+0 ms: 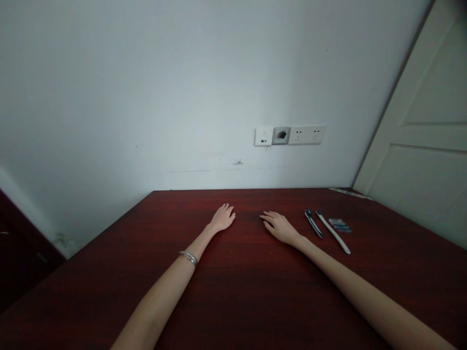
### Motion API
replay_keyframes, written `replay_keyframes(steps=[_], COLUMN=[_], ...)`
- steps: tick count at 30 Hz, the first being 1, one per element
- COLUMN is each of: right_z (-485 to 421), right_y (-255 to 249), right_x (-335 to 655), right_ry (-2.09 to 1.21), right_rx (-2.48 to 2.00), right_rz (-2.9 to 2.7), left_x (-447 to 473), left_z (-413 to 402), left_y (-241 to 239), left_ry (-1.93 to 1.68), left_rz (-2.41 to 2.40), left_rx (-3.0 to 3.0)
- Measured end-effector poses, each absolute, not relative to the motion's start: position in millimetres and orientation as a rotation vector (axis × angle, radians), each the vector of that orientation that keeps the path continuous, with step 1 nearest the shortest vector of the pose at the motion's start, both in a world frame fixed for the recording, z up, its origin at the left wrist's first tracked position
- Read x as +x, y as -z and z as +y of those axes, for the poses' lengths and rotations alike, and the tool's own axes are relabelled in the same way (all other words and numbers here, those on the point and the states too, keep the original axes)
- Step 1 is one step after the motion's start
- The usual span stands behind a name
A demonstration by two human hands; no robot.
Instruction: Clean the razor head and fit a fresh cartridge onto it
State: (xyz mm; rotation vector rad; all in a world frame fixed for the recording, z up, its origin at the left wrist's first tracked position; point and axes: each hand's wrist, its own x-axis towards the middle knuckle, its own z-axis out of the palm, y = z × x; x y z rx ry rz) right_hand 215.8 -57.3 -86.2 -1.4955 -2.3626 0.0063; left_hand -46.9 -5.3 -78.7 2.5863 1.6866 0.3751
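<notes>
Dark-red tabletop (233, 291) meets pale wall (197, 97); L hand (222, 218) & R hand (280, 227) lie spread, palms down, holding nil. Slim grey tool (314, 224) at R hand's 3 o'clock, white stick (334, 235) beyond; I'd pinch either mid-length

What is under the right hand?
The dark red tabletop shows around the right hand, which seems to rest on it. The patch beneath the palm is covered, so anything small there can't be seen.

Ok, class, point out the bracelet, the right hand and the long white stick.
Bracelet (188, 257): head view, middle of its visible band.
Right hand (280, 227): head view, back of the hand.
Long white stick (333, 232): head view, middle of its length.
</notes>
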Motion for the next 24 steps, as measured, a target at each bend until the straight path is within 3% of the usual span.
replay_keyframes(steps=[6, 11, 17, 24], right_z=[-59.2, -76.5, -97.0, -101.4], right_y=[81.7, 52.5, 15.8, 32.0], right_x=[214.7, 226.8, 280.8, 334.0], right_ry=[0.029, 0.272, 0.190, -0.021], right_rx=[-1.478, -1.404, -1.977, -2.244], right_rz=[-2.387, -2.327, -2.067, -1.930], left_x=[-46.0, -46.0, -45.2, -41.9], left_z=[-4.7, -1.9, -2.1, 1.5], left_y=[78.7, 81.1, 80.7, 68.7], left_ry=[-0.386, -0.393, -0.396, -0.403], left_rz=[1.691, 1.703, 1.702, 1.683], left_rx=[2.601, 2.596, 2.579, 2.533])
